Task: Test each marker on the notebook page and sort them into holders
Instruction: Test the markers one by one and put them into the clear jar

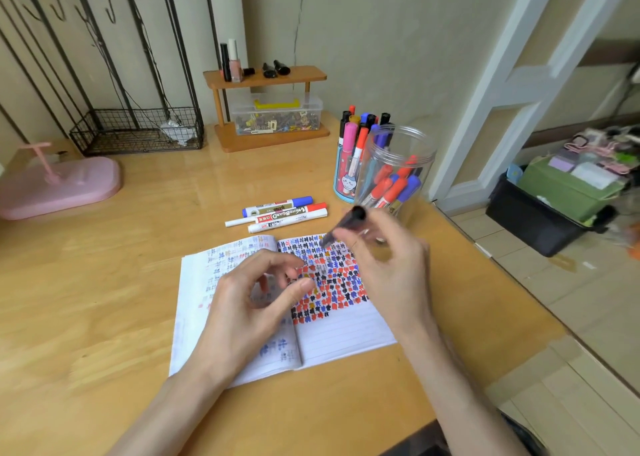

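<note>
Black plastic marker [346,225], likely light, stiff and smooth, is pinched at mid-barrel by the right hand [384,268]. Its tip is over the notebook [343,331] near the tabletop's [138,247] front edge. The thin pages may shift unless pressed. The left hand [256,303] hovers curled above them; I cannot tell whether it holds a cap.

The open notebook [339,331] lies flat, its right page crowded with red, blue and black marks. A tilted black marker [344,225] (blurred) is held above it. Four markers [280,215] lie beyond; a blue cup [343,178] and clear jar [398,164] hold more.
</note>
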A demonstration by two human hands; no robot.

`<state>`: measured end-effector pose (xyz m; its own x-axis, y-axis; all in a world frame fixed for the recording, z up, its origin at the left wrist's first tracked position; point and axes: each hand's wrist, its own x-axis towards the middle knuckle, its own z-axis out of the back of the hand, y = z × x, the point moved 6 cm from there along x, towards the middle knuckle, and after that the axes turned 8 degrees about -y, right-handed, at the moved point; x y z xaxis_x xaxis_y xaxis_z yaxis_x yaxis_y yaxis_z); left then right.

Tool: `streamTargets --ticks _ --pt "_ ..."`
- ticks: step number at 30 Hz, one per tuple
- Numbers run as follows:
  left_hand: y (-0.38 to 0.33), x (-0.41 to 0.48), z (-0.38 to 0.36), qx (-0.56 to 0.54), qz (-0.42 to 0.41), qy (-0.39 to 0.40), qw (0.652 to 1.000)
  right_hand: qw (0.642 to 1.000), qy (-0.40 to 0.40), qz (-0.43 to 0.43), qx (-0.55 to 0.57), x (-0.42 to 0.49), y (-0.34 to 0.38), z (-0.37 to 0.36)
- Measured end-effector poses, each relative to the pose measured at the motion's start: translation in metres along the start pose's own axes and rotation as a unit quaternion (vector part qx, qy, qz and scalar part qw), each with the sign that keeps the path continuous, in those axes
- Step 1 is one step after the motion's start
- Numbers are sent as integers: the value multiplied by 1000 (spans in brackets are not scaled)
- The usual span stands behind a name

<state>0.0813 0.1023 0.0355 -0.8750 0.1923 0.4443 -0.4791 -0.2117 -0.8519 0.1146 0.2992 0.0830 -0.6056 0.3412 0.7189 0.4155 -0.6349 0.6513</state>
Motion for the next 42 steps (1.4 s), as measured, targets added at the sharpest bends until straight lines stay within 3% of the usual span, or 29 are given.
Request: streamTargets --ticks 5,10,16,21,28,42 --pt "3 -1 -5 25 -9 7 1000 993 -80 -31 86 47 7 21" --pt "5 -1 -5 42 -13 5 999 983 -161 -30 89 83 10 37" --pt "17 -1 -8 146 -37 23 988 968 -245 29 39 104 9 53" --pt "19 0 -8 154 -42 28 987 946 -318 8 67 102 -3 63" --pt "21 -1 -9 157 -41 38 986 975 -213 6 -61 103 -28 39" --pt "23 -3 -11 142 -35 38 989 965 -142 81 -207 100 -28 24"
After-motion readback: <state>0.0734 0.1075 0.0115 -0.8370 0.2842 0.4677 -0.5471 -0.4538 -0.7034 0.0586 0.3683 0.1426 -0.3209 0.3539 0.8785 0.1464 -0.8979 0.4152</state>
